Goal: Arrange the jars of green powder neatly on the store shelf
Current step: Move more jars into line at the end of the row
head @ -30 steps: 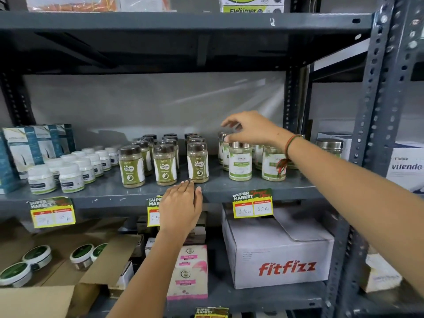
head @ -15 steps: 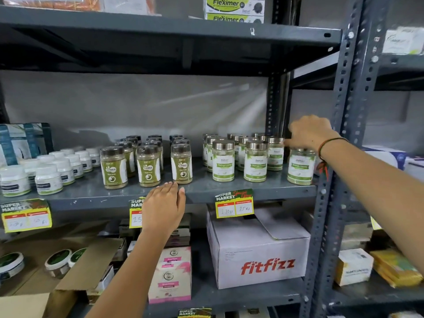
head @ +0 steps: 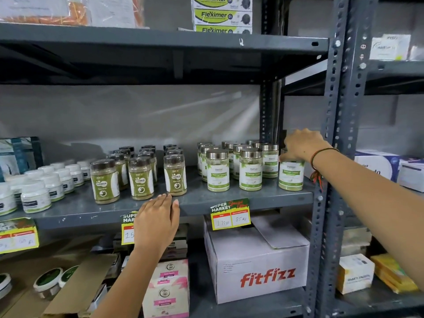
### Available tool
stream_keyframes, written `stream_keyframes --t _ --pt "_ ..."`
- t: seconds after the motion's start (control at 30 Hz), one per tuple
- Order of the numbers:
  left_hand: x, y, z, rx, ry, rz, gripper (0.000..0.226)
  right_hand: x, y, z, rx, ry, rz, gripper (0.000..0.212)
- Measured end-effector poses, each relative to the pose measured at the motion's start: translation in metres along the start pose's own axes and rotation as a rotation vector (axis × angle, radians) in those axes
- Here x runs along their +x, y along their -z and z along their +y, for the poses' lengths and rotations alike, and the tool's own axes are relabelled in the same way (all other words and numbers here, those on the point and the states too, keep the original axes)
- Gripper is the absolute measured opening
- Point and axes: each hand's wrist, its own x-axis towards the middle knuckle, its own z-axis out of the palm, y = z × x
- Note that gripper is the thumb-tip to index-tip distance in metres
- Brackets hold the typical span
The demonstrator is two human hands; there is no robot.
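Observation:
Silver-lidded jars of green powder (head: 218,171) stand in rows on the right part of the grey shelf (head: 263,198). One such jar (head: 291,176) stands apart at the far right, beside the upright post. My right hand (head: 302,144) covers its lid with the fingers closed around it. My left hand (head: 158,216) rests flat on the shelf's front edge, fingers together, holding nothing. Brown-lidded Gaska jars (head: 141,177) stand in rows just behind my left hand.
White-lidded small jars (head: 36,196) fill the shelf's left end. Price tags (head: 230,213) hang from the front edge. A fitfizz box (head: 259,265) and pink cartons (head: 166,288) sit on the shelf below. The perforated post (head: 332,157) stands right of the jars.
My right hand has settled from the back-row jars onto the lid of the separate far-right jar. The view has shifted slightly. My left hand has stayed on the shelf edge.

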Motion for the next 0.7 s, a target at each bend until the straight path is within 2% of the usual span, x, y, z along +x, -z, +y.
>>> stream_keyframes --t 0.13,0.3,0.7 --pt "0.001 -0.002 0.0 0.0 -0.009 0.006 0.047 0.01 -0.007 0.001 0.079 0.04 0.01 0.059" --pt "0.0 -0.002 -0.001 -0.005 -0.019 0.021 0.046 0.034 -0.023 0.006 0.2 0.09 -0.03 0.071" --pt "0.0 -0.001 0.001 -0.003 -0.019 0.037 0.047 0.037 -0.024 0.01 0.309 0.126 -0.071 0.072"
